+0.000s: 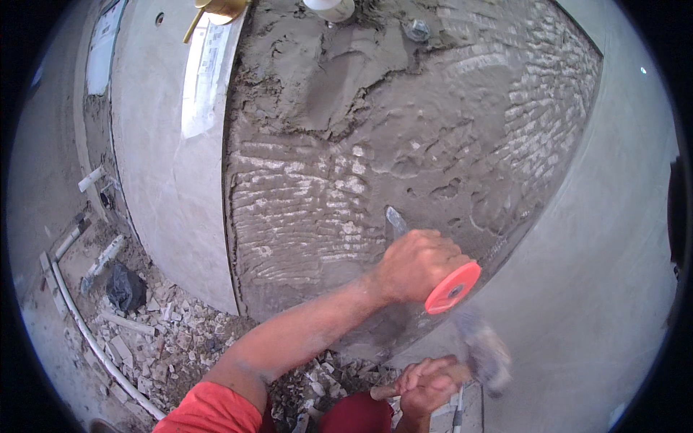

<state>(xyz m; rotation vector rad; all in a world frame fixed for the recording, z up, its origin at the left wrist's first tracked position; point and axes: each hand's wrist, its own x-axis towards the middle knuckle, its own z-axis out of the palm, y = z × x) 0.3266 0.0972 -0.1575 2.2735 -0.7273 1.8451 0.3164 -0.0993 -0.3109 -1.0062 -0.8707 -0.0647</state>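
Observation:
My left hand (420, 264) is closed around a chisel (395, 221) with a round orange hand guard (453, 287). The chisel's flat metal end points up and left, against the grey mortar-covered wall patch (404, 137). Below it, near the lower edge, my right hand (427, 384) grips the wooden handle of a hammer (485, 353). Motion blurs the hammer's head, which is below the orange guard and apart from it. Ridged trowel marks with pale streaks run across the patch at left and upper right.
Broken rubble (170, 339) covers the floor below the wall. White pipes (94, 332) and a black plastic bag (125, 287) lie at the left. A brass-coloured fitting (222, 9) and a white fitting (330, 9) stick out at the top. Smooth grey wall (613, 238) borders the patch on the right.

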